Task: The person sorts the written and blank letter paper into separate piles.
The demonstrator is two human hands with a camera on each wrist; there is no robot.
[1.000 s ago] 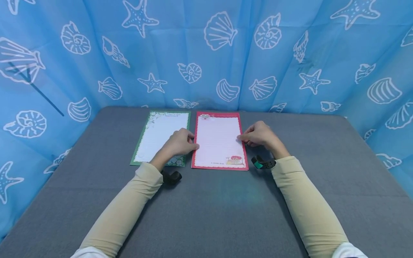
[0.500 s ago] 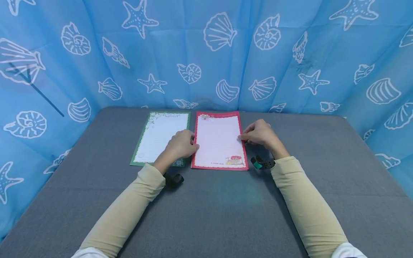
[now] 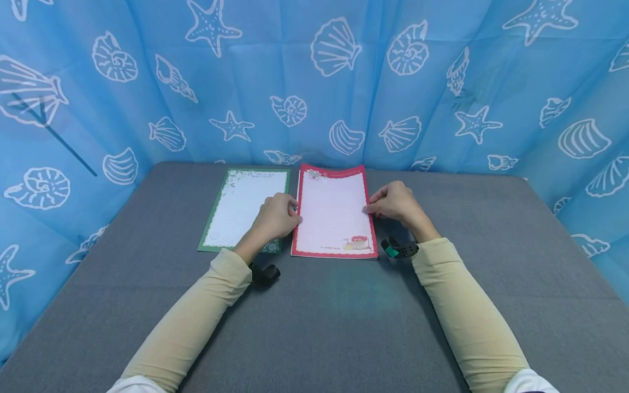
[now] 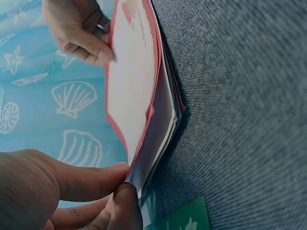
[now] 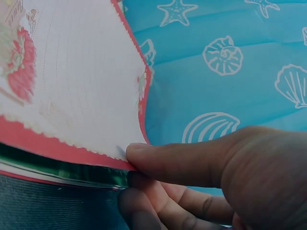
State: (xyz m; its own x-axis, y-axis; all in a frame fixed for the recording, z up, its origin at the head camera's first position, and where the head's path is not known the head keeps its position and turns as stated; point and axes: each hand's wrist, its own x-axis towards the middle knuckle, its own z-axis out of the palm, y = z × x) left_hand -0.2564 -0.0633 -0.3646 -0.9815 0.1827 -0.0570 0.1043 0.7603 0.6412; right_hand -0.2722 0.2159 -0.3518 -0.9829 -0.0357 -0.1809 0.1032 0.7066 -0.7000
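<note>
A sheet of stationery paper with a red scalloped border lies over a thin stack of sheets in the head view. My left hand pinches its left edge between thumb and finger. On the opposite edge, my right hand pinches it with the thumb on top. The sheet bows, and its far edge is raised. Below it, the left wrist view shows a gap over the lower pages; green shows among the layers in the right wrist view. To the left lies a green-bordered sheet, partly covered by my left hand.
A grey cloth-covered table spreads around the papers. Behind it hangs a blue curtain printed with white shells and starfish. Black bands sit at both wrists.
The red-bordered sheet's far edge has risen and curved upward. My left hand has shifted slightly upward and right, while the right hand has barely moved. The green-bordered sheet stays put.
</note>
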